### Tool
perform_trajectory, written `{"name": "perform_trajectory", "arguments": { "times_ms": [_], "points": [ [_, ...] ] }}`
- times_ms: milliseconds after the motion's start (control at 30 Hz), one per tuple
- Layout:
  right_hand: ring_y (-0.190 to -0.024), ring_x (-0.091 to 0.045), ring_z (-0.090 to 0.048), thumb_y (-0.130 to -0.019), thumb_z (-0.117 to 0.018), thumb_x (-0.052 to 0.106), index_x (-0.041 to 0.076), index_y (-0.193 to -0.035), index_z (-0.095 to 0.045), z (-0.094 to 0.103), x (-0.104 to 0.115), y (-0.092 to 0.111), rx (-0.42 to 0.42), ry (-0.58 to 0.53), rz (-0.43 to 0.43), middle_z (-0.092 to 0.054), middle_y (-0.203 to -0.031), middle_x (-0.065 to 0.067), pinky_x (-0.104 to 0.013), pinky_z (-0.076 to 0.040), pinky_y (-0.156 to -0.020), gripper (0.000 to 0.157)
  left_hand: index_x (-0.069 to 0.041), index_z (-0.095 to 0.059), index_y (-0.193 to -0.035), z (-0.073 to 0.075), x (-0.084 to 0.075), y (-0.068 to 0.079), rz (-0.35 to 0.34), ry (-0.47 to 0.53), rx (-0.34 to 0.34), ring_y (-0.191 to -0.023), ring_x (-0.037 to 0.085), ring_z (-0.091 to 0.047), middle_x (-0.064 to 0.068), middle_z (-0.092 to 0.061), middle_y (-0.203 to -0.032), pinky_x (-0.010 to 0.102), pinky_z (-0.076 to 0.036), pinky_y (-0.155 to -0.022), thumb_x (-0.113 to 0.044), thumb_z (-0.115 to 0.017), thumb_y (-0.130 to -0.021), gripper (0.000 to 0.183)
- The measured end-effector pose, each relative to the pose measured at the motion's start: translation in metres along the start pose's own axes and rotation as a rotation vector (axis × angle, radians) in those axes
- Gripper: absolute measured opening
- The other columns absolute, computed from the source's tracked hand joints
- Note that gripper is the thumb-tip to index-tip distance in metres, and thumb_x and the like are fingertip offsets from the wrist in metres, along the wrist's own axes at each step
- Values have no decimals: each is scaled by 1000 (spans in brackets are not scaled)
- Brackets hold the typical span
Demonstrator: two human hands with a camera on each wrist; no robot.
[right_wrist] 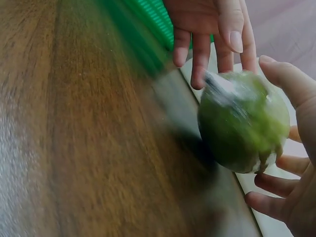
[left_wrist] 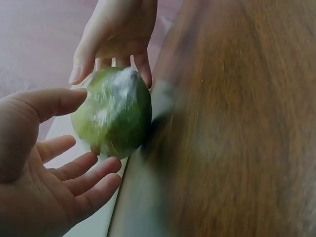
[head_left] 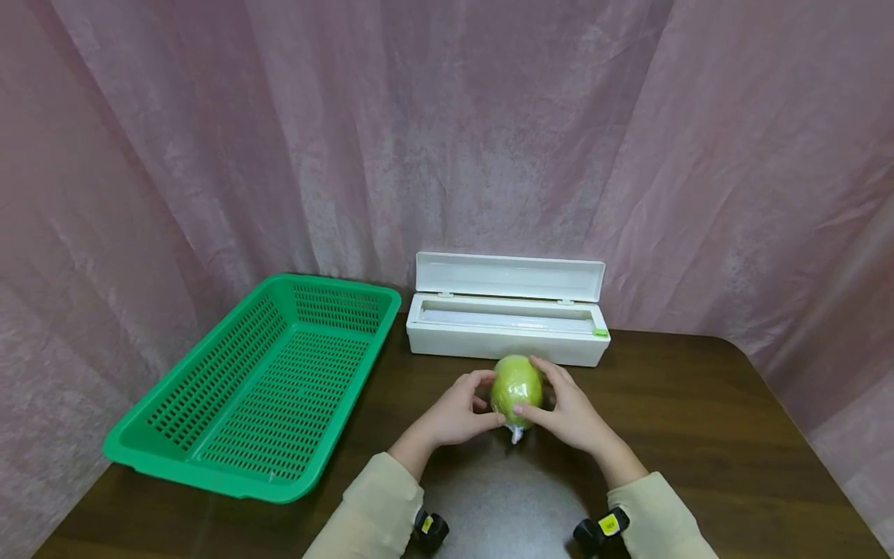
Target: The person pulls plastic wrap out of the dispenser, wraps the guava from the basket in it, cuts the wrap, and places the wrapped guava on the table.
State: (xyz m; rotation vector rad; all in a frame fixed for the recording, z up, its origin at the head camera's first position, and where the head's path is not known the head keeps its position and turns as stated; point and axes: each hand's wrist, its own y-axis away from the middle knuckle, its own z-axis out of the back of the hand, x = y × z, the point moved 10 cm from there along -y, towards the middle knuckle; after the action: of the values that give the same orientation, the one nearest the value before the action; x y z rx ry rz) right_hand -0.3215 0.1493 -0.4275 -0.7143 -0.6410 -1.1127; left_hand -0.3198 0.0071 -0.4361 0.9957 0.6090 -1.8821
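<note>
A round green fruit (head_left: 515,390) wrapped in clear plastic film is between my two hands, the film twisted into a short tail (head_left: 515,433) that points toward me. My left hand (head_left: 459,407) holds its left side, the thumb low and the fingertips along the edge. On the opposite side, my right hand (head_left: 569,407) holds it with the thumb across the front and the index finger near the top. In the left wrist view the wrapped fruit (left_wrist: 113,111) has glossy creases in its film. The right wrist view shows the fruit (right_wrist: 242,128) with right-hand fingers beneath it.
Behind the fruit stands a white film dispenser box (head_left: 506,344) with its lid (head_left: 510,276) raised and a small green piece at its right end. A green slotted basket (head_left: 279,491) sits to the left on the dark wooden table (head_left: 712,435). Pink curtains (head_left: 489,140) hang behind.
</note>
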Motion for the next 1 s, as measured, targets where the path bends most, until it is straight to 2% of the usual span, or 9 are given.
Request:
{"name": "perform_trajectory", "arguments": {
  "times_ms": [167,467,700,1000],
  "points": [
    [-111,-35,-55,-80,-74,39,10,-147,-30,2,-3,0,-5,26,-35,-39,-136,-21,-44,-53,-84,85,-8,-38,-142,-3,0,-3,3,-2,-1,-107,26,-57,14,-42,-137,34,-53,-84,-28,-67,-86,67],
    [-116,-36,-55,-78,-77,39,8,-146,-30,-1,-7,2,-30,-29,-66,-39,-138,-22,-42,-54,-85,88,-9,-36,-144,-7,1,-3,26,75,-14,-110,28,-58,17,-35,-142,29,-55,-79,-28,-68,-86,69],
    [-109,-32,-59,-76,-78,37,8,-143,-33,-7,-8,10,-43,-60,-85,-43,-134,-20,-38,-55,-82,85,-8,-41,-140,-5,3,4,25,90,-20,-106,27,-60,18,-40,-135,30,-55,-78,-26,-68,-87,63],
    [-109,-33,-59,-76,-78,37,8,-144,-32,-7,-2,20,-57,-24,-106,-42,-132,-21,-38,-55,-81,87,-6,-43,-138,-5,-4,9,25,98,-13,-104,26,-61,18,-42,-133,31,-56,-79,-23,-65,-89,56]
  ]
}}
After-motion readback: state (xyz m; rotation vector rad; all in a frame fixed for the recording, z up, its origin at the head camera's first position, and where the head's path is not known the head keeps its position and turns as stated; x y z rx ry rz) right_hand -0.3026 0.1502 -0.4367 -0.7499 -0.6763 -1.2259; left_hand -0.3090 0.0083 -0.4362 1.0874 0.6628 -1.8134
